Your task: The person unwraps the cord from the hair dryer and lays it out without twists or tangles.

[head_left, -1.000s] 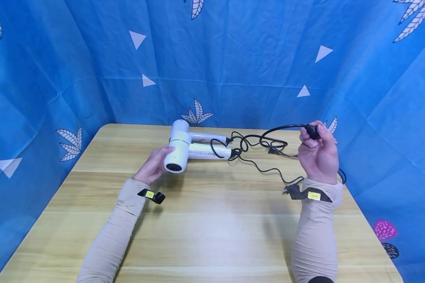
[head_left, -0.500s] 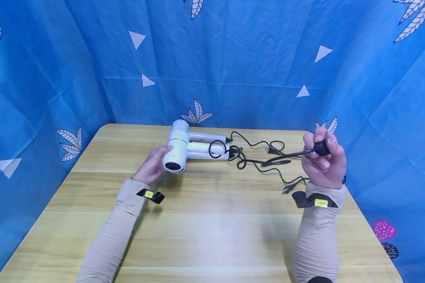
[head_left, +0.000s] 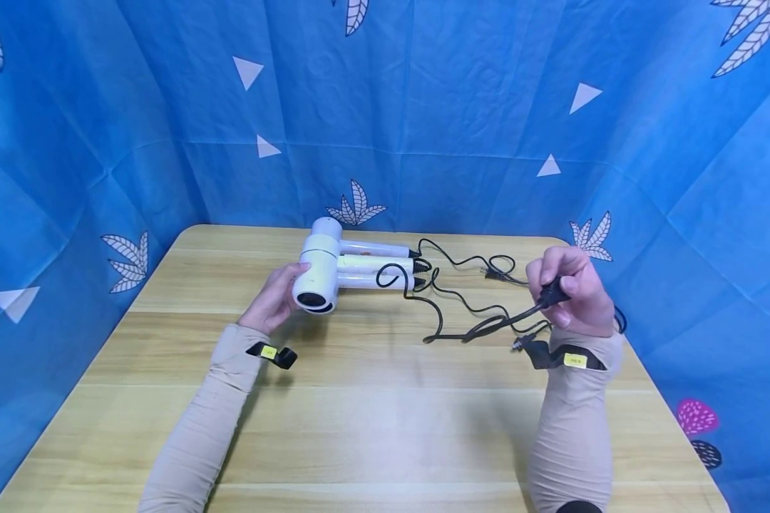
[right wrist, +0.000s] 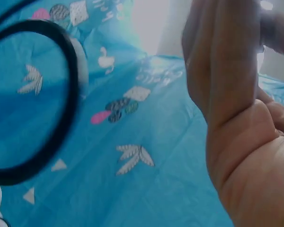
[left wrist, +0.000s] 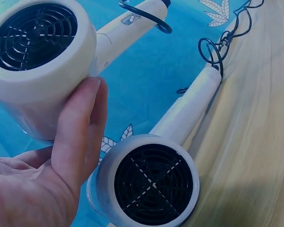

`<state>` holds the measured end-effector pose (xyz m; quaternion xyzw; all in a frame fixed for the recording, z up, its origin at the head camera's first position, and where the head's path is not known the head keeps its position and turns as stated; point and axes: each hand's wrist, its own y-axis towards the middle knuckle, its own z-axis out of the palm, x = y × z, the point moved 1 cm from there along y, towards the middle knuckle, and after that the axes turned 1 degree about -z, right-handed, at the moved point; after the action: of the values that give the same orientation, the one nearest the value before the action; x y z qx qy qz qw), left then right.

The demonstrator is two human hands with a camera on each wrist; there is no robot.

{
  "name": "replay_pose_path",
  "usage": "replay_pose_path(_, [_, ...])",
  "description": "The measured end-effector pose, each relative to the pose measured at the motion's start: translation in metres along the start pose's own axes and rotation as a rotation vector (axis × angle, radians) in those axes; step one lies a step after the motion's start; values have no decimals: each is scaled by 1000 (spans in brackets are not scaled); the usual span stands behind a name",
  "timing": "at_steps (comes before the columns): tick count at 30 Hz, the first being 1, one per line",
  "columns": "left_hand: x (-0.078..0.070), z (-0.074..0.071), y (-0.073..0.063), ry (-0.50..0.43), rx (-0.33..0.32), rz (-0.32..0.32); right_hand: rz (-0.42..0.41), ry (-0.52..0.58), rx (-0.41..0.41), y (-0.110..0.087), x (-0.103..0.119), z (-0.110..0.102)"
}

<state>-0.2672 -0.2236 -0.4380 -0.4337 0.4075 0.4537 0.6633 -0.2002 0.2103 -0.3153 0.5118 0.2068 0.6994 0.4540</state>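
My left hand holds a white hair dryer by its barrel, fingers and thumb round it, the handle pointing right. In the left wrist view this dryer is raised, its black grille facing the camera. Below it lies another white hair dryer. Several white handles sit side by side in the head view, so a further dryer is partly hidden. At the right, my right hand pinches a black plug end above the table. Its black cord sags leftward to the handles.
Thin black cords trail over the wooden table. One plug lies at the back right, and another lies beside the right wrist camera. A patterned blue cloth stands behind and at both sides.
My right hand moved right, then back left, bringing the plug lower; the cord now droops nearer the front. My left hand stays put with the dryer shifted slightly, and a third handle shows.
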Motion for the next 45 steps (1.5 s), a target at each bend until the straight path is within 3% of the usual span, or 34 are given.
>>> replay_pose_path(6, [-2, 1, -2, -5, -4, 11, 115, -206, -74, -13, 3, -23])
replay_pose_path(14, [-5, 3, -3, -26, 4, 29, 304, -412, -190, -17, 6, -32])
replay_pose_path(25, [-6, 2, -5, -60, 4, 43, 525, -778, -553, -16, 8, -41])
replay_pose_path(30, [-6, 3, -5, -54, 9, 45, 563, -831, -655, -18, 8, -49])
replay_pose_path(39, [-5, 3, -4, -38, 12, 52, 608, -923, -761, -18, 6, -60])
replay_pose_path(45, [-5, 4, -5, -24, 7, 42, 568, -914, -833, -18, 3, -68])
